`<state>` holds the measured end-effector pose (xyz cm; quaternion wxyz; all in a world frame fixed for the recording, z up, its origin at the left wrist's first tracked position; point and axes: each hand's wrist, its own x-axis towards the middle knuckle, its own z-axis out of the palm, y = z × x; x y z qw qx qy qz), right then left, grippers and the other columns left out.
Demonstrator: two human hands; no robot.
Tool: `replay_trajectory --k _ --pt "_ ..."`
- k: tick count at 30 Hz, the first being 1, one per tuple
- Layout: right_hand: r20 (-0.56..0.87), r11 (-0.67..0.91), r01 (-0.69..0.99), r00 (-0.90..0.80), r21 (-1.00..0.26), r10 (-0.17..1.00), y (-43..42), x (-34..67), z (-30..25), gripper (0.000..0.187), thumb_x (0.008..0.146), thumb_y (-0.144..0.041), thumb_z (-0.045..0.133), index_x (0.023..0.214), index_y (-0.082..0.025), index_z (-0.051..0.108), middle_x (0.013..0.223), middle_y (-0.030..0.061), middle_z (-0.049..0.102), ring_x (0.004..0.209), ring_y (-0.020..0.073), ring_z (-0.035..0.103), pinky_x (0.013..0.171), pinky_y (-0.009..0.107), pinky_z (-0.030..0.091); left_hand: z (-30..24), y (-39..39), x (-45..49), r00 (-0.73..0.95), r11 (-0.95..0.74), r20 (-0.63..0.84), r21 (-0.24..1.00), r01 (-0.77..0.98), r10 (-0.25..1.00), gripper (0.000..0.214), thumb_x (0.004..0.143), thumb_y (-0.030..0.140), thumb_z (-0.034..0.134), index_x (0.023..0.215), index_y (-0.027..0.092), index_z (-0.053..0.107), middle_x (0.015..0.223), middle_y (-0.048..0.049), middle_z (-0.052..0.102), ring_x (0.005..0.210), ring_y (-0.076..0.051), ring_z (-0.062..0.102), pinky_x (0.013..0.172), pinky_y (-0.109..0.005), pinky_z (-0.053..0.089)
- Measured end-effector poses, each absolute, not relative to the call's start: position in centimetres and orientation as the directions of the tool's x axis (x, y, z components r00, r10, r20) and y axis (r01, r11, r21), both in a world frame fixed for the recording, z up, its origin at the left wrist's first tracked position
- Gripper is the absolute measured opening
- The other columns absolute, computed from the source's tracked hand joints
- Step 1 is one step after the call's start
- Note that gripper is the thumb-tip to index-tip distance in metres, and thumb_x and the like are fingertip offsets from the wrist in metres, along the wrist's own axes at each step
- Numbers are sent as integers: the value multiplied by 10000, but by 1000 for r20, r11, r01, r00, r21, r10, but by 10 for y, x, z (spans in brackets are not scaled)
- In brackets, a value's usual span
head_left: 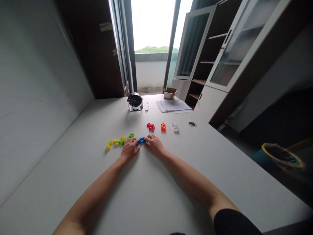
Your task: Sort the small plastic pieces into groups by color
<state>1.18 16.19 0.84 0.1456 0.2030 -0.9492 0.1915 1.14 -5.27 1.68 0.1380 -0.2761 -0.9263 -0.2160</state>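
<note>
Small blue plastic pieces (pixel 141 140) lie on the white table between my two hands. From the left, my left hand (pixel 130 149) closes its fingertips on the blue pieces, and its palm side is hidden. My right hand (pixel 154 144) grips them from the other side with thumb and fingers. Green pieces (pixel 131 135) sit just beyond and beside my left hand, partly covered by it. Farther left is a loose row of yellow pieces (pixel 114 142). Beyond my right hand are separate little piles of red pieces (pixel 151 127), orange pieces (pixel 163 127) and whitish pieces (pixel 175 127).
At the table's (pixel 146 195) back stands a round black device (pixel 135 101) on a stand, beside a thin cord (pixel 147 107). Papers (pixel 174 105) and an open cardboard box (pixel 170 93) are at the back right. A round hole (pixel 192 124) pierces the tabletop. A wall borders the left.
</note>
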Motion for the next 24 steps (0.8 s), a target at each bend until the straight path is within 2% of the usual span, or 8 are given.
replay_trajectory --k 7,17,24 --pt "355 769 -538 -834 -346 -424 167 18 5 216 922 -258 636 1132 -255 684 1111 56 640 1033 189 534 958 318 431 12 -54 8 -832 769 340 336 543 439 446 887 343 586 1325 265 562 1323 -89 558 1235 -274 492 1084 -471 414" --pt "386 826 -406 -887 -392 -253 166 15 2 110 865 -238 689 971 -208 676 1023 62 637 985 202 542 917 311 421 8 -55 4 -768 714 324 291 637 553 466 926 303 535 1391 338 523 1478 -51 473 1377 -257 408 1184 -505 341" --pt "375 778 -408 -895 -478 -239 166 17 8 116 887 -300 689 933 -203 645 916 34 638 886 167 558 843 276 422 12 -54 7 -768 719 329 284 635 549 368 915 307 544 1278 294 599 1455 -48 499 1378 -260 400 1199 -520 315"
